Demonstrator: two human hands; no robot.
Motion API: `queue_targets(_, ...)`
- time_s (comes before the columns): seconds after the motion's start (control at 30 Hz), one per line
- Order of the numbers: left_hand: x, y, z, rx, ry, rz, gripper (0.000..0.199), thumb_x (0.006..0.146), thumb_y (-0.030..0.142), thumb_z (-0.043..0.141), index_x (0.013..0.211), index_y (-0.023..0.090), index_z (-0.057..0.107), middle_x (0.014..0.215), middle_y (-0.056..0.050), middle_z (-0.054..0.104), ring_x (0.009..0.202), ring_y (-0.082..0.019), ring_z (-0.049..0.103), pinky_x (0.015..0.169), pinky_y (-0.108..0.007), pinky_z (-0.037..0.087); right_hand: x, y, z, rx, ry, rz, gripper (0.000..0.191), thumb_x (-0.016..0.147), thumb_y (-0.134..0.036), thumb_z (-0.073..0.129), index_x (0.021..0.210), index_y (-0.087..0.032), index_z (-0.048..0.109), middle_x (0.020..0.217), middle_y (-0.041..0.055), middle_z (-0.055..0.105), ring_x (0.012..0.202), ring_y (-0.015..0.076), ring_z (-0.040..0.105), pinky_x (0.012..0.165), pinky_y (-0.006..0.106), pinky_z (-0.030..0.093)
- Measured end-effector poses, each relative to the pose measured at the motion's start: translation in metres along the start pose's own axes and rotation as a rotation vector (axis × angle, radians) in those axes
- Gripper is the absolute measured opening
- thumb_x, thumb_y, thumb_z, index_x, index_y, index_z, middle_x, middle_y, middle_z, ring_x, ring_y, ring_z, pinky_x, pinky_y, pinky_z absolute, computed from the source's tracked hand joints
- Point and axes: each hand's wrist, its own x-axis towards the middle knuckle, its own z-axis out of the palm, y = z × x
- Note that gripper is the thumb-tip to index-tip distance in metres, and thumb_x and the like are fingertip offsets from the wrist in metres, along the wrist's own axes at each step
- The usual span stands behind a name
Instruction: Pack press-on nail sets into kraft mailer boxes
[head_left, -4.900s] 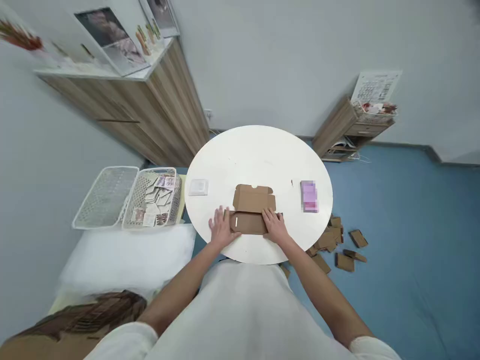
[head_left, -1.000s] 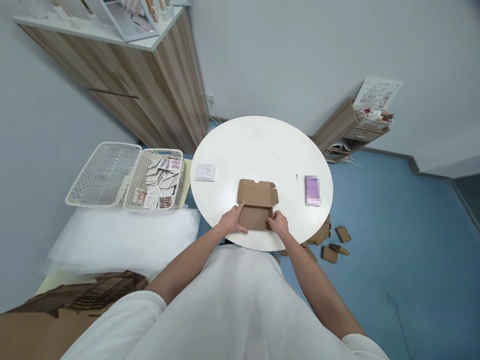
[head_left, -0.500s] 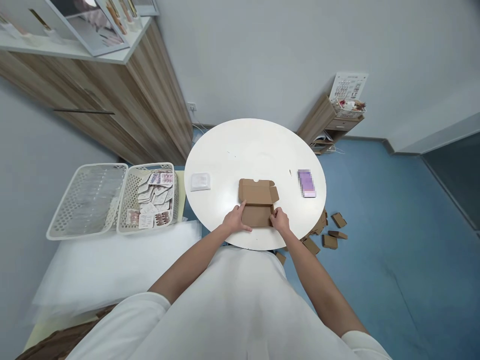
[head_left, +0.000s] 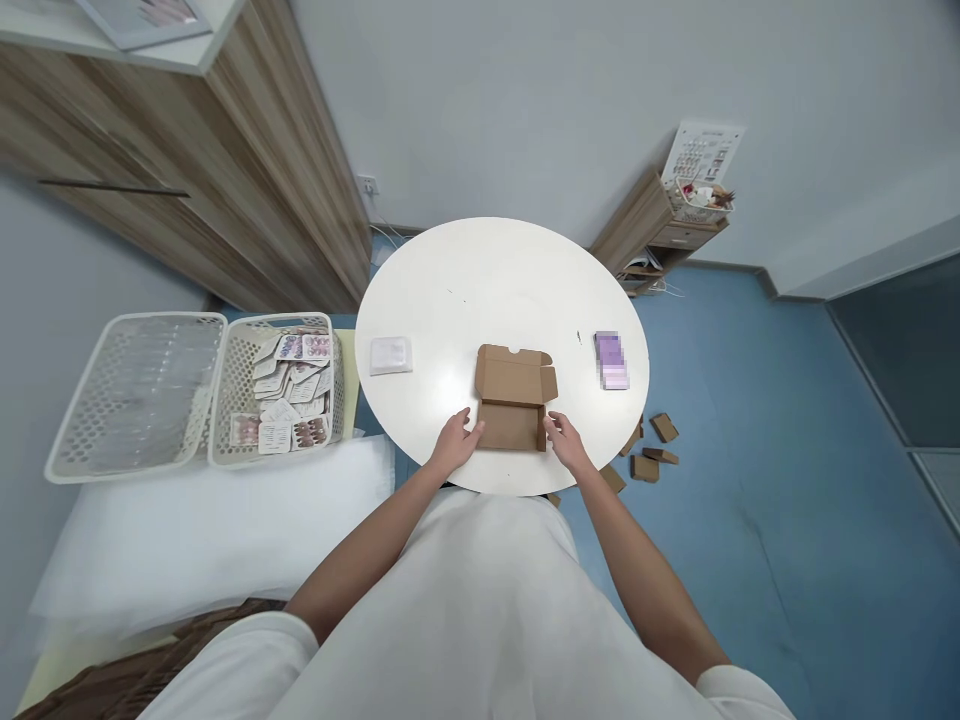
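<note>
A brown cardboard box (head_left: 513,424) lies on the white oval table (head_left: 442,270), its tray toward me and its lid flap folded back on the far side. The inside of the tray holds nothing. At the box's left edge is my left hand (head_left: 456,440), fingers apart. My right hand (head_left: 564,438) is at the right wall, fingers loosely spread, its fingertips at or very near the cardboard. A white packet (head_left: 391,355) rests at the table's left, and a purple, blurred-out item (head_left: 611,360) at its right.
To the left, a white basket (head_left: 337,400) full of packs of press-on nails stands beside another basket (head_left: 56,440) of clear plastic pieces. Several small cardboard boxes (head_left: 645,468) lie on the blue floor at right. A wooden cabinet (head_left: 300,170) stands back left.
Both hands have loosened from the box's sides and their fingers have spread. The box stays in place with its lid back. The view has shifted slightly.
</note>
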Motion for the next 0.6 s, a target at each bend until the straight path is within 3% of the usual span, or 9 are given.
queue_targets(0.17,0.002,0.006,0.001,-0.179,0.006,-0.025,0.05,0.083,0.05,0.034,0.118,0.018,0.049,0.117,-0.009,0.055,0.104,-0.02,0.051,0.087,-0.03,0.039,-0.003,-0.006,0.003,0.243,-0.144,0.033,0.056,0.078,-0.06,0.034,0.121,-0.027,0.045,0.121,0.0067,0.051,0.098,0.0207,0.054,0.07,0.032,0.049)
queue_targets(0.33,0.002,0.019,0.011,-0.209,0.016,-0.012,0.043,0.083,0.049,0.033,0.105,0.02,0.057,0.099,-0.005,0.063,0.092,-0.019,0.056,0.077,-0.03,0.042,0.004,-0.006,0.002,0.258,-0.219,-0.102,0.057,0.078,-0.059,0.038,0.125,-0.028,0.042,0.129,0.0059,0.046,0.111,0.0228,0.047,0.079,0.034,0.046)
queue_targets(0.47,0.01,0.035,0.027,-0.234,0.014,0.004,0.043,0.084,0.049,0.032,0.104,0.02,0.057,0.092,-0.004,0.064,0.086,-0.018,0.056,0.074,-0.03,0.043,0.026,0.004,-0.016,0.245,-0.173,-0.122,0.06,0.077,-0.061,0.038,0.125,-0.026,0.043,0.129,0.0062,0.045,0.116,0.0232,0.042,0.089,0.037,0.041)
queue_targets(0.6,0.023,0.056,0.047,-0.226,0.048,-0.007,0.045,0.084,0.05,0.033,0.108,0.02,0.055,0.098,-0.004,0.063,0.093,-0.019,0.055,0.078,-0.03,0.043,0.046,0.014,-0.04,0.283,-0.216,-0.18,0.058,0.079,-0.06,0.035,0.125,-0.026,0.043,0.127,0.0057,0.047,0.117,0.022,0.041,0.091,0.038,0.038)
